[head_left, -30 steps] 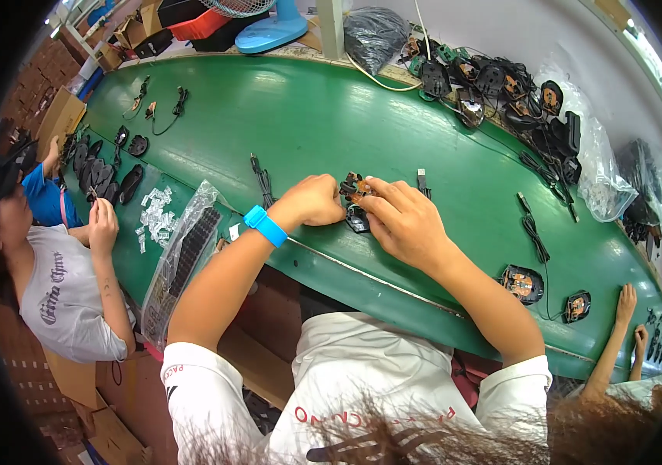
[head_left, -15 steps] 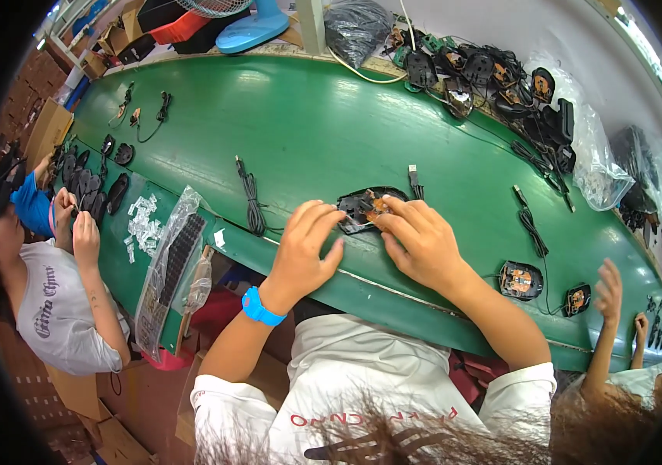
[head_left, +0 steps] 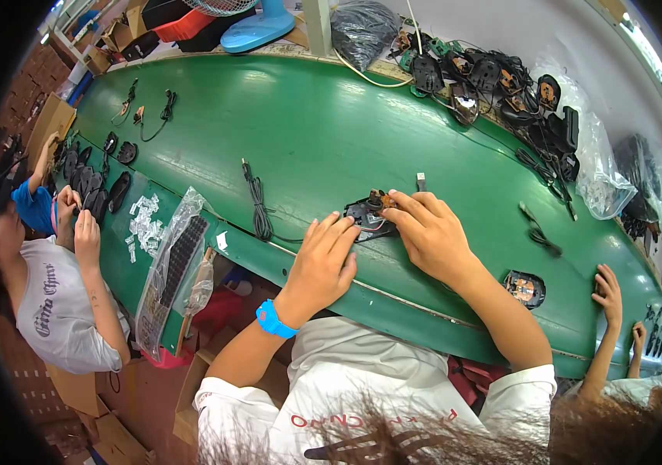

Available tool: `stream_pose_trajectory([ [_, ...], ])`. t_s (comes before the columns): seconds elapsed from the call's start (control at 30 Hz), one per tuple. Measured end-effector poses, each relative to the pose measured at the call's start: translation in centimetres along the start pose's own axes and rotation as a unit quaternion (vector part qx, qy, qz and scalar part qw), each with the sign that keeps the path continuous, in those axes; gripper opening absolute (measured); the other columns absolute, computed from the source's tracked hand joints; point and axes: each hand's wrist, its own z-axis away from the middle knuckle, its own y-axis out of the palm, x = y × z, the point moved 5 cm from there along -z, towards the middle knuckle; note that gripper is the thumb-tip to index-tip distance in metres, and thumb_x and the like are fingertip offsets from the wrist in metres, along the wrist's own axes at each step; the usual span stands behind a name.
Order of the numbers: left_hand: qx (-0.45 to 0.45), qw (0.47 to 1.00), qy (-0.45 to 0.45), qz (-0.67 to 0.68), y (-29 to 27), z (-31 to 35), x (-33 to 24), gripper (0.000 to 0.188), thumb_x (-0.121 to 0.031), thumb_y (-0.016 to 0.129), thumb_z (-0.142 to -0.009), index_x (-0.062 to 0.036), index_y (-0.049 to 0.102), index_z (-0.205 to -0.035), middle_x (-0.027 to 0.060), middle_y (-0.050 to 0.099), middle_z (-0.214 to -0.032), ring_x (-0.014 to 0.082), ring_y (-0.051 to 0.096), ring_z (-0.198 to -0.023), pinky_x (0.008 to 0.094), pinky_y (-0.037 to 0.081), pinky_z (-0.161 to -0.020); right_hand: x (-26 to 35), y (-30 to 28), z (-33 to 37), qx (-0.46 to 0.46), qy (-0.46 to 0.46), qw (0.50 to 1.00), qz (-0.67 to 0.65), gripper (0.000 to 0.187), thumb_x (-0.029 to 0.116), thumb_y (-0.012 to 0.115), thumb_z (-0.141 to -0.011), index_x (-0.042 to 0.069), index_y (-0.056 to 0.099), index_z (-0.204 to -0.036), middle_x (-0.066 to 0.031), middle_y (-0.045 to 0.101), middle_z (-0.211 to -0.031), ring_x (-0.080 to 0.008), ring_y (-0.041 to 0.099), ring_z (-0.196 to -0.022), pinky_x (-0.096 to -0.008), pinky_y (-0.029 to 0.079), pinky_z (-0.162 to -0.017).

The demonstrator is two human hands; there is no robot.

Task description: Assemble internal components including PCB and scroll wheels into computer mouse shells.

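In front of me on the green bench lies an open black computer mouse base [head_left: 370,226]. My left hand [head_left: 318,265] holds the base's near left edge, its fingers close together and bent over it. At the base's far right side, my right hand [head_left: 433,236] pinches a small orange-brown circuit board [head_left: 380,201]. The board sits tilted over the base; its underside and my right fingertips are partly hidden. A thin light wire loops near my left fingertips. Left of my hands is a coiled black cable [head_left: 258,203]. A USB plug [head_left: 421,181] shows just beyond my right hand.
Another open mouse half [head_left: 525,288] and a blurred cable [head_left: 538,232] lie to the right, near a co-worker's hand [head_left: 608,296]. Mouse parts are heaped along the back ledge [head_left: 493,76]. A bagged keyboard [head_left: 182,260] and small clear pieces [head_left: 145,225] lie left, beside another person.
The mouse base has turned and moved slightly right, with the board lifted at its far side. At the right, a small black mouse part has gone from view, and the co-worker's hand has lowered.
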Motion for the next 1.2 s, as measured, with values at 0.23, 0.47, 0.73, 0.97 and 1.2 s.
stream_pose_trajectory([
  [0.23,-0.008,0.997,-0.052,-0.048,1.0,0.1,-1.1,0.048,-0.005,0.064,-0.084,-0.0028,0.061,-0.132,0.0182,0.055,-0.140,0.0409,0.049,-0.136,0.0598,0.039,-0.111,-1.0,0.1,0.0,0.017,-0.007,0.999,-0.043,0.039,-0.002,0.070,-0.080,0.007,0.066,-0.118,-0.0124,0.064,-0.132,-0.0333,0.062,-0.105,-0.0430,0.053,-0.091],
  [0.47,0.025,0.997,-0.046,-0.059,1.5,0.2,-1.1,0.048,-0.007,0.065,-0.084,-0.0021,0.062,-0.132,0.0226,0.051,-0.141,0.0430,0.047,-0.137,0.0599,0.039,-0.112,-1.2,0.9,0.8,0.008,-0.013,0.996,-0.085,0.041,-0.004,0.070,-0.081,0.008,0.067,-0.121,-0.0134,0.063,-0.136,-0.0351,0.061,-0.107,-0.0431,0.053,-0.093],
  [0.73,0.029,0.996,-0.031,-0.084,1.0,0.0,-1.4,0.048,-0.011,0.065,-0.085,-0.0039,0.062,-0.132,0.0225,0.049,-0.136,0.0435,0.047,-0.133,0.0576,0.040,-0.112,-2.4,1.3,-0.4,0.082,-0.047,0.976,-0.196,0.044,-0.002,0.074,-0.080,0.010,0.067,-0.122,-0.0122,0.063,-0.137,-0.0342,0.061,-0.110,-0.0435,0.053,-0.094],
  [0.97,0.036,0.996,-0.023,-0.078,1.1,0.1,-1.4,0.048,-0.012,0.065,-0.085,-0.0049,0.062,-0.132,0.0224,0.049,-0.136,0.0429,0.047,-0.132,0.0564,0.040,-0.112,-2.8,0.3,-1.8,0.161,-0.093,0.974,-0.132,0.055,-0.004,0.073,-0.071,0.013,0.069,-0.123,-0.0098,0.062,-0.139,-0.0328,0.060,-0.114,-0.0428,0.053,-0.096],
  [1.2,0.049,0.996,-0.014,-0.077,1.1,0.0,-1.3,0.048,-0.013,0.066,-0.085,-0.0060,0.063,-0.132,0.0224,0.049,-0.137,0.0428,0.047,-0.132,0.0564,0.040,-0.112,-2.8,0.3,-1.7,0.171,-0.123,0.971,-0.111,0.061,-0.004,0.071,-0.065,0.014,0.070,-0.123,-0.0095,0.062,-0.139,-0.0319,0.060,-0.116,-0.0426,0.053,-0.098],
])
